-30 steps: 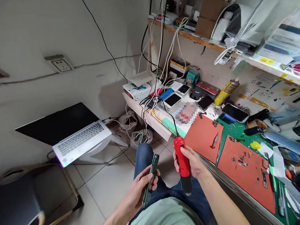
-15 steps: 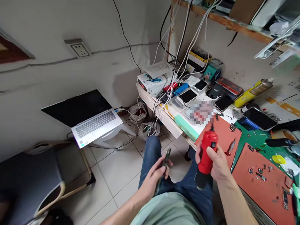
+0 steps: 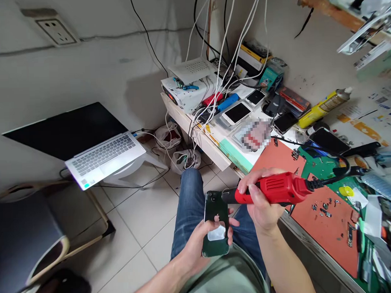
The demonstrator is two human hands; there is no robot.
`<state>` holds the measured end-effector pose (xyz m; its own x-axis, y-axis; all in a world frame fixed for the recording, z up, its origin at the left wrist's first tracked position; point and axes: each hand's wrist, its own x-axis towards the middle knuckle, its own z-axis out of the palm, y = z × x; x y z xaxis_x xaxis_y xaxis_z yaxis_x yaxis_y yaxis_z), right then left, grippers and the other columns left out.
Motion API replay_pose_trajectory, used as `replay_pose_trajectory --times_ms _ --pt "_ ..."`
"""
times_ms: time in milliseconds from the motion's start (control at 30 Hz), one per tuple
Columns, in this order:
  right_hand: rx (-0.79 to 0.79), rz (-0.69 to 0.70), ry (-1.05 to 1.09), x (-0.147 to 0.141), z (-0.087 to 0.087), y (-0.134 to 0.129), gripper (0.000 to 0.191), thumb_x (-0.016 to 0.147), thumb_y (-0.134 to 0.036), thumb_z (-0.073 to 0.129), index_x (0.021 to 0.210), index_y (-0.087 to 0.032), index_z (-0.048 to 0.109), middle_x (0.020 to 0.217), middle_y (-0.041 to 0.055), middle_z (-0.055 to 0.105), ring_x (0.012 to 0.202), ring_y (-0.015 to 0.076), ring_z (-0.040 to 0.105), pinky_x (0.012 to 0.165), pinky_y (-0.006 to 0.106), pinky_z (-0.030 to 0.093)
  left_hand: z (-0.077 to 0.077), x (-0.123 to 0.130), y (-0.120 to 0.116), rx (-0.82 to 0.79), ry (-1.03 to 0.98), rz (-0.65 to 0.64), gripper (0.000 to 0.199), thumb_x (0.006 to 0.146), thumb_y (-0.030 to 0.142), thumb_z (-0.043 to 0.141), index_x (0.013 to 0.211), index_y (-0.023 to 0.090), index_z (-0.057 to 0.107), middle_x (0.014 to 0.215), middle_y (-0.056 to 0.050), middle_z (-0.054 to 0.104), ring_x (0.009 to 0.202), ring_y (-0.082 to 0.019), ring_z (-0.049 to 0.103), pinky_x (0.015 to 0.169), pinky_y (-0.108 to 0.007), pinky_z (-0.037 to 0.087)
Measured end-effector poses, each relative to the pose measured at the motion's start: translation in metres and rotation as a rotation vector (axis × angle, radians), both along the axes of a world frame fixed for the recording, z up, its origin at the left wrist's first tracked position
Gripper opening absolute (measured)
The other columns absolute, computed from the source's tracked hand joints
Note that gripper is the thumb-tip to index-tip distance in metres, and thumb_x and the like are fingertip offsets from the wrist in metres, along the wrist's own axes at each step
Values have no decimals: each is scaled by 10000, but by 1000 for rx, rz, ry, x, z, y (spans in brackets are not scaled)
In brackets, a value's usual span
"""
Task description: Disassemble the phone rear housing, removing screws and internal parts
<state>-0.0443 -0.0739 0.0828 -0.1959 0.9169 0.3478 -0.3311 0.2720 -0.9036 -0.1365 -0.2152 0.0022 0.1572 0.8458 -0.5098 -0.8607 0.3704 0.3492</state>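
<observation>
My left hand (image 3: 198, 238) holds a dark green smartphone (image 3: 216, 209) upright over my lap, its back towards me. The thumb presses a whitish patch (image 3: 217, 233) on the phone's lower back. Wrapped round a red corded heat gun (image 3: 285, 188) are the fingers of my right hand (image 3: 265, 214). The gun lies nearly level, with its black nozzle (image 3: 228, 196) pointing left beside the phone's camera corner. Whether the nozzle touches the phone I cannot tell. A black cord (image 3: 346, 167) runs from the gun's back end over the bench.
On the right, the workbench carries orange mats (image 3: 329, 231) with small phone parts, several phones, and a yellow spray can (image 3: 324, 108). White cables (image 3: 243, 33) hang over its far end. An open laptop (image 3: 102, 156) rests on a white stool, left of my knees. A chair (image 3: 25, 229) stands nearer.
The heat gun has turned from upright to level, its nozzle now at the phone. My left hand has turned the phone from edge-on to show its back. The view has shifted right.
</observation>
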Motion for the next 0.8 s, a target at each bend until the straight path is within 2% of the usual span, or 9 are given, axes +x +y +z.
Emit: replay_pose_trajectory --times_ms 200,633,733,800 --pt "34 -20 -6 4 1 4 286 967 -159 714 1130 -312 536 872 -62 648 647 156 670 629 355 595 1 1 5 25 38 -21 513 823 289 758 1301 102 747 1132 -176 778 788 -215 659 754 -336 498" --pt "33 -59 10 2 1 10 297 944 -169 752 1107 -297 539 866 -52 673 642 164 677 635 371 603 -2 -2 9 28 74 -24 488 846 263 729 1307 104 742 1109 -164 781 790 -213 654 788 -355 492" --pt "21 -41 30 1 2 11 292 948 -161 745 1111 -296 544 864 -53 673 631 157 679 617 360 600 0 -2 11 21 62 -23 492 843 287 763 1303 111 741 1091 -152 782 791 -215 658 778 -347 490" --pt "14 -28 40 0 2 12 294 945 -160 751 1112 -291 547 879 -49 678 644 156 692 614 355 607 1 -2 13 14 42 -21 498 874 371 775 1297 112 740 1078 -148 780 780 -213 654 753 -338 485"
